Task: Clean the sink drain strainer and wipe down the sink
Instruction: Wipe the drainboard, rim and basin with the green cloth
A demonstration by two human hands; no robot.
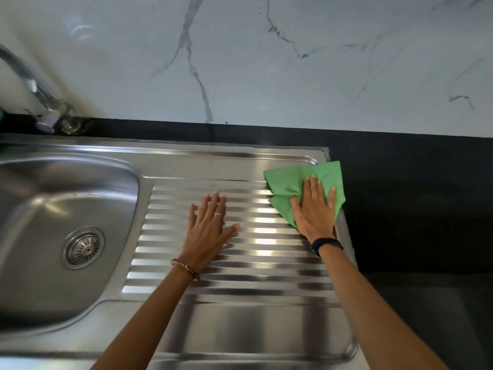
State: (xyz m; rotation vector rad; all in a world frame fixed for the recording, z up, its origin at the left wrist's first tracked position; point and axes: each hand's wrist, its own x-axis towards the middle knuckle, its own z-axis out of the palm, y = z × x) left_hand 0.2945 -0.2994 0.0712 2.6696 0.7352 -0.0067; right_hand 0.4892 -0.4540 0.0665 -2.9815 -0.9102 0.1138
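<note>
R hand lies flat, fingers spread, palm down on a green cloth, pressing it onto the far R corner of the ribbed drainboard. Cloth is crumpled, sticks out past the fingertips and to both sides of the hand; its R edge hangs over the drainboard rim onto the black counter. Dark band on the R wrist.

L hand is also flat and open, fingers together-ish, thumb out to the R, resting bare on the ribs w/ nothing under it. It sits well L of the R hand, a bit nearer the person. Ring on one finger, bead bracelet on the wrist.

Sink basin is L of the L hand, steel, looks empty. Strainer sits seated in the drain hole at the basin floor, well apart from both hands, to the L and slightly nearer than the L hand. Tap rises beyond the basin, far L, partly cut off by the frame edge. Marble-look wall runs beyond both hands, past a strip of counter.
</note>
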